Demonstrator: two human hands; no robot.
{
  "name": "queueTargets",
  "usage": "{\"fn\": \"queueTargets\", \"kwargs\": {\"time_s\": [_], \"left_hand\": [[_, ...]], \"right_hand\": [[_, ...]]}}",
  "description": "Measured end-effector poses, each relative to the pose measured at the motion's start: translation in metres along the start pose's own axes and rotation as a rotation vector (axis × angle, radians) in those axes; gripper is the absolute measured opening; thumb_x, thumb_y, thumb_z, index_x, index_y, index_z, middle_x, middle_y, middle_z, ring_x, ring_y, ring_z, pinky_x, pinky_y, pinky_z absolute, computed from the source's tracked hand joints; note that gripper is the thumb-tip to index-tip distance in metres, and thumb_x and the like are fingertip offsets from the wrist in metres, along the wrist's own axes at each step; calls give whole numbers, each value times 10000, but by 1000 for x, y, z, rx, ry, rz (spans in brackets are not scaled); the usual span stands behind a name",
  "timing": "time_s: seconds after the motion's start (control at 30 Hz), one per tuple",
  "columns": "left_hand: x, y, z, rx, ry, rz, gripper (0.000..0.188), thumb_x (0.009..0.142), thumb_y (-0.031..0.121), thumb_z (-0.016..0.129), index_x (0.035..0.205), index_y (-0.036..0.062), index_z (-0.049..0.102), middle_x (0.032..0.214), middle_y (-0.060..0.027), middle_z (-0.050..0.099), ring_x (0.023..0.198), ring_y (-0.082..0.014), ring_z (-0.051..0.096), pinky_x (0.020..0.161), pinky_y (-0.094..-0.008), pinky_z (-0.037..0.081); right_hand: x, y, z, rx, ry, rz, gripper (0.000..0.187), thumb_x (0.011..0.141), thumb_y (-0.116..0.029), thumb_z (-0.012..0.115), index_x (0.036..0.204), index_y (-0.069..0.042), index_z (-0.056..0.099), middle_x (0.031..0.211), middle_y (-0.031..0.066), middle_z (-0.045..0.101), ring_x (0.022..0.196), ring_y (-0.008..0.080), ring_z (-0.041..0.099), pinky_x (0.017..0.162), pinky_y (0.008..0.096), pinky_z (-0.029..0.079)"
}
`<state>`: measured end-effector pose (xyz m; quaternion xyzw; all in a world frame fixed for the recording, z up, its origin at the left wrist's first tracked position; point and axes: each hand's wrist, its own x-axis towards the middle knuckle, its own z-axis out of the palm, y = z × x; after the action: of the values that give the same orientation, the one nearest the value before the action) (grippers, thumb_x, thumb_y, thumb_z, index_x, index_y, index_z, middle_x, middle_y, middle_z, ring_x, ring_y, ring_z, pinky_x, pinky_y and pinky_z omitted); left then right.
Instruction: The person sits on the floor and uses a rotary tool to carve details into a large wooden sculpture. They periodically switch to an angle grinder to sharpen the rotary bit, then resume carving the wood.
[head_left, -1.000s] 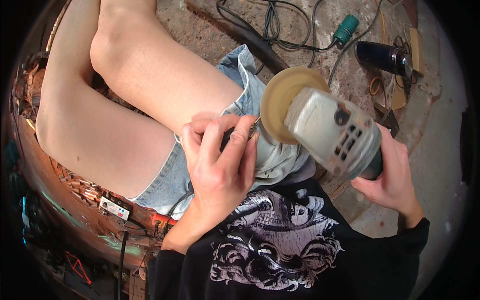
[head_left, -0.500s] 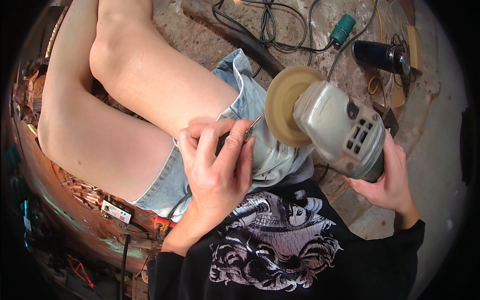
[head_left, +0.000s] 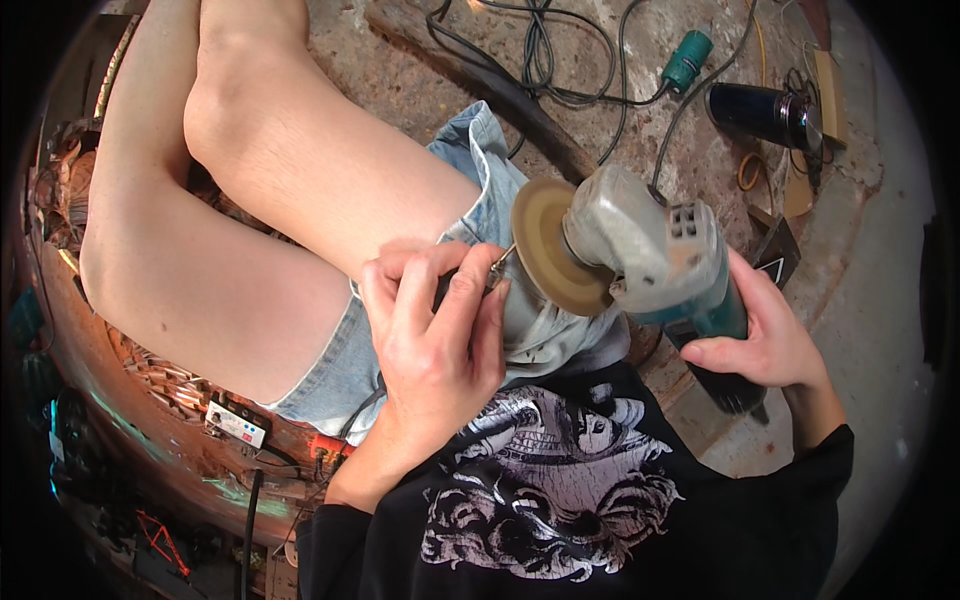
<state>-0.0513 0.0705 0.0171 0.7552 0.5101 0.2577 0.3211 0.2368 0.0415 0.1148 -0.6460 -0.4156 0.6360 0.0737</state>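
Note:
My right hand (head_left: 755,335) is wrapped round the body of an angle grinder (head_left: 670,255), grey at the head and teal-black at the handle. Its round tan disc (head_left: 545,245) faces left. In my left hand (head_left: 430,320) I pinch a slim dark handpiece with a thin metal bit (head_left: 507,256) sticking out between thumb and fingertips. The bit's tip meets or nearly meets the disc's left face; contact is hard to tell. Most of the handpiece is hidden by my fingers. Both hands are over my denim shorts (head_left: 325,365).
Beyond my lap, a black cable (head_left: 540,60) lies coiled near a green plug connector (head_left: 687,60). A dark bottle (head_left: 760,112) lies on its side at the far right. A long dark bar (head_left: 480,80) rests on the ground. A small white control box (head_left: 235,425) sits at the left.
The grinder has tilted, and its disc has shifted left and slightly down, up to the bit. My right hand now grips it from a turned angle. The left hand has stayed nearly still.

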Motion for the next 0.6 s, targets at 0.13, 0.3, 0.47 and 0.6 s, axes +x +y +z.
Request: {"fn": "queueTargets", "kwargs": {"time_s": [0.13,0.3,0.47,0.6], "left_hand": [[-1,0,0,-4,-1,-8,295,808,11,774,1101,30,746,988,-105,657,943,-304,535,857,-396,464],[0,0,1,8,-2,-7,292,809,14,773,1099,33,748,985,-106,660,935,-305,540,857,-395,464],[-1,0,2,21,7,3,292,807,14,775,1097,34,749,984,-107,664,929,-304,544,861,-398,464],[1,-2,4,10,20,30,326,763,3,778,1086,21,743,1002,-93,652,921,-293,521,847,-389,450]], "right_hand": [[1,14,0,449,-61,212,878,813,-273,849,1500,51,408,1262,159,678,1144,251,676,1028,355,493],[-6,14,1,-123,132,-154,867,763,-170,862,1479,75,439,1277,188,682,1175,232,682,1006,347,509],[-17,-9,5,-576,215,-308,826,679,-155,861,1388,85,513,1204,215,691,1044,351,728,916,371,551],[-15,-17,8,-727,242,-390,813,669,-163,857,1371,79,526,1196,207,691,1023,374,721,918,384,545]]}}
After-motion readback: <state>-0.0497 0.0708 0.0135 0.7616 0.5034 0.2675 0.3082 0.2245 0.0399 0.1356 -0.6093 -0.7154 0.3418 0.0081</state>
